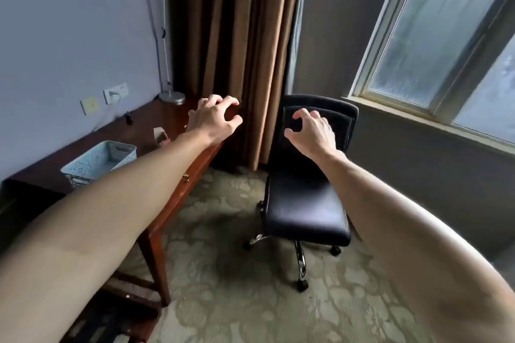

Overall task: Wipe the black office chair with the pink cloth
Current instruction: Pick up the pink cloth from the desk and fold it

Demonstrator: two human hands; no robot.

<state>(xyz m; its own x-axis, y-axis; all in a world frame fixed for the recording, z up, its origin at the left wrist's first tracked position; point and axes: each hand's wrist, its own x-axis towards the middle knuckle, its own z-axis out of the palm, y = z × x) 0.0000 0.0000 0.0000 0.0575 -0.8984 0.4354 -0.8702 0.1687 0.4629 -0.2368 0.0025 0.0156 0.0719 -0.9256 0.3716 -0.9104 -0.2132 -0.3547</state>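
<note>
Basket (pixel 122 152) of pale blue lattice sits apparently empty on the desk (pixel 83 133), a pinkish scrap (pixel 165 142) just beyond it perhaps the pink cloth, while the left hand (pixel 214 117) and right hand (pixel 313 131) reach forward holding nothing, fingers loosely bent and spread, seemingly toward the unwiped black office chair (pixel 306 203).

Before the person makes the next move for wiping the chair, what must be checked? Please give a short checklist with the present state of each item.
1. Left hand free: ok, holds nothing.
2. Right hand free: ok, holds nothing.
3. Pink cloth found: cannot tell; only a small pinkish bit lies on the desk.
4. Black office chair upright on the carpet: ok.
5. Its seat free of things: ok.
</note>
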